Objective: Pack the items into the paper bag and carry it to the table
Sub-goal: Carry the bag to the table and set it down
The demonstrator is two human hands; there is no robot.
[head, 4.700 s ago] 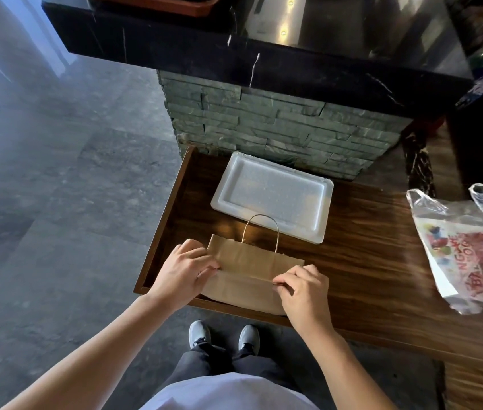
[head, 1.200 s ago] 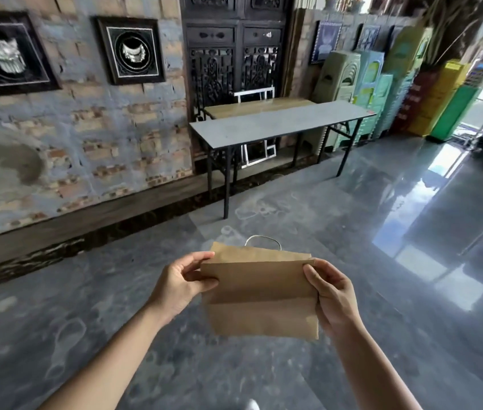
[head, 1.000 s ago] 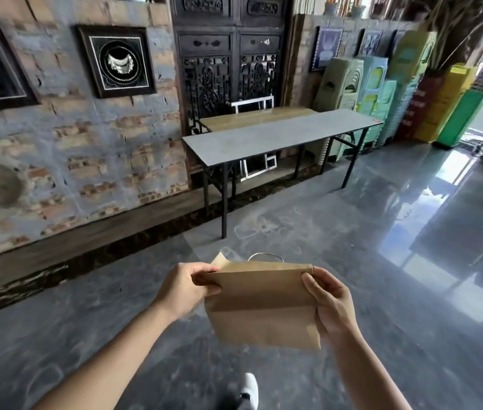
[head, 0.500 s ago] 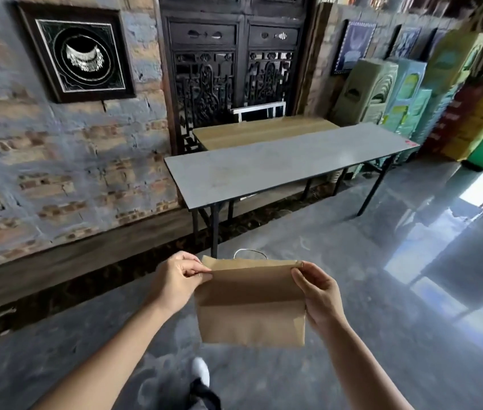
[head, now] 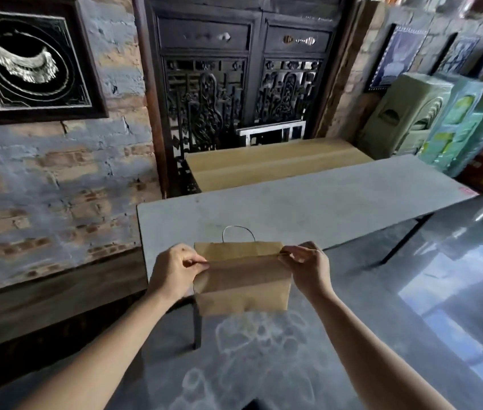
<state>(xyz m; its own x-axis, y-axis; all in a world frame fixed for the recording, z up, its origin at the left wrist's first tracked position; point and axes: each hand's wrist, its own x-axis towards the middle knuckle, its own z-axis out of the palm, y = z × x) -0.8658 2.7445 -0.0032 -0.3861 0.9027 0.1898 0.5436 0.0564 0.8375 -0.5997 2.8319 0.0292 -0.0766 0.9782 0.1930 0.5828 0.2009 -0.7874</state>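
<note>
A brown paper bag (head: 241,279) with a thin looped handle hangs in the air between my hands, its top folded over toward me. My left hand (head: 173,269) pinches the fold at the bag's left edge and my right hand (head: 308,266) pinches it at the right edge. The bag is over the near left corner of a long grey table (head: 308,202), just above its front edge. What is inside the bag is hidden.
A wooden-topped table (head: 270,162) stands behind the grey one, against a dark carved door (head: 234,93). A brick wall with a framed picture (head: 27,60) is on the left. Stacked plastic chairs (head: 429,113) line the right. The floor is glossy grey stone.
I have walked from the counter across the room and closed in on the grey table; the bag, held in both hands throughout, now hangs over the table's near corner.
</note>
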